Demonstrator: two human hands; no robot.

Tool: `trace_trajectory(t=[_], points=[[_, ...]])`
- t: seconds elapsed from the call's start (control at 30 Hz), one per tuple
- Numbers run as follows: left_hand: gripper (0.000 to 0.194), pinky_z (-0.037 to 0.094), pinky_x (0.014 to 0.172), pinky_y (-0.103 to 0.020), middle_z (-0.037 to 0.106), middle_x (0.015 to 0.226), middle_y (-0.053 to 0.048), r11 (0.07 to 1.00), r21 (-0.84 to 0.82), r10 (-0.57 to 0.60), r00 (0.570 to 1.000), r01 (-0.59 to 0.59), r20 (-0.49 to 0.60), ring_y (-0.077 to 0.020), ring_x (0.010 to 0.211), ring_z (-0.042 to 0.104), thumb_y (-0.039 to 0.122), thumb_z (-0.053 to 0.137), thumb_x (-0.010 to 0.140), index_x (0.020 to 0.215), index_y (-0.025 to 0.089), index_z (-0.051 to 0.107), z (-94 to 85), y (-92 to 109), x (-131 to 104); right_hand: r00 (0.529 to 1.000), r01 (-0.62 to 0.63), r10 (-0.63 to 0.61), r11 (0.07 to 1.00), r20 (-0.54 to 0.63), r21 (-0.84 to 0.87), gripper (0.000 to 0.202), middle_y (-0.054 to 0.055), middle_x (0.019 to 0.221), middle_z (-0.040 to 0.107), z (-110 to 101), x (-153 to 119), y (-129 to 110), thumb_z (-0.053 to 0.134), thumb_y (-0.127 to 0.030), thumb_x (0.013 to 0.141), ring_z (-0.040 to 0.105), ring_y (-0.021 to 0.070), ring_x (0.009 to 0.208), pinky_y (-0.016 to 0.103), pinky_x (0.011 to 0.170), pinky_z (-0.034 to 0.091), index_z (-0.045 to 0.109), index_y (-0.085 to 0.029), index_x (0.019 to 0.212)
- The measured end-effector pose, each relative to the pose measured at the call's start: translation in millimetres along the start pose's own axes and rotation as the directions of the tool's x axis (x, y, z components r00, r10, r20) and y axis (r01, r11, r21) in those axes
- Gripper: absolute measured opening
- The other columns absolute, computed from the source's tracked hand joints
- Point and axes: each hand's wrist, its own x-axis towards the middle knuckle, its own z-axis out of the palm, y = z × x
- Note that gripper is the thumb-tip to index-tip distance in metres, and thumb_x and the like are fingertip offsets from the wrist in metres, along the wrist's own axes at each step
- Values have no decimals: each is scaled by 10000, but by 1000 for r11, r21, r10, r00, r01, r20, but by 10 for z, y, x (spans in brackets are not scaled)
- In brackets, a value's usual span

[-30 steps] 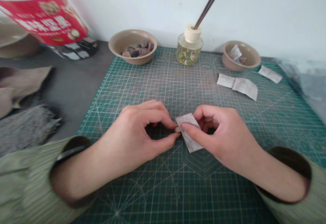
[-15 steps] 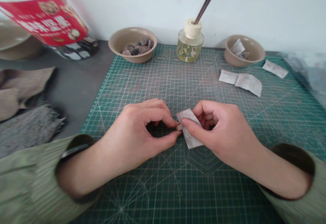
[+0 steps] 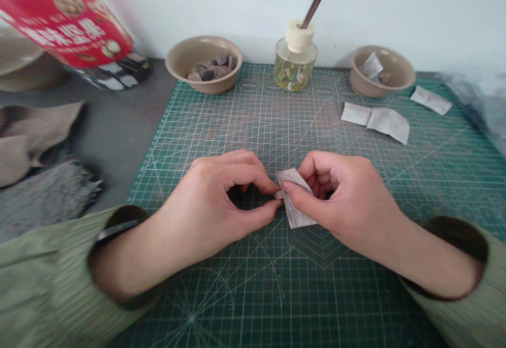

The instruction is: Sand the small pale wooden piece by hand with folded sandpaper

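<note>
Between thumb and forefinger my left hand (image 3: 225, 200) pinches a small pale brown piece (image 3: 279, 195), mostly hidden by the fingertips. My right hand (image 3: 340, 195) grips a greyish-white rectangular sheet (image 3: 295, 205), its thumb on top and the other fingers curled behind. The sheet's left part meets or overlaps the small piece; whether they touch is hard to tell. Both hands are over the middle of the green cutting mat (image 3: 237, 126).
A bowl of dark pieces (image 3: 203, 87), a glass reed bottle (image 3: 295, 66) and a bowl with paper (image 3: 381, 88) line the back. Pale strips (image 3: 387, 122) lie right. Brown cloth (image 3: 47, 126), a grey cloth (image 3: 51, 195) and a red-labelled container (image 3: 79, 31) are left.
The view has shifted slightly. Both hands keep their grips, and the sheet looks tilted a little differently against the small piece.
</note>
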Motion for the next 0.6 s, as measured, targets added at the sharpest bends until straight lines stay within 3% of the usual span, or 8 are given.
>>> trace_trajectory(t=[0.6], points=[[115,663,838,-315,927,1047,7,1000,29,-4,1000,3,6,-178,904,868,172,955,1085,1017,264,941,-12,9,-13,996,91,-90,995,16,-47,374,-89,643,582,-18,-12,40,884,-225,1039,486,111,548,292,566,395,607,-283,794]])
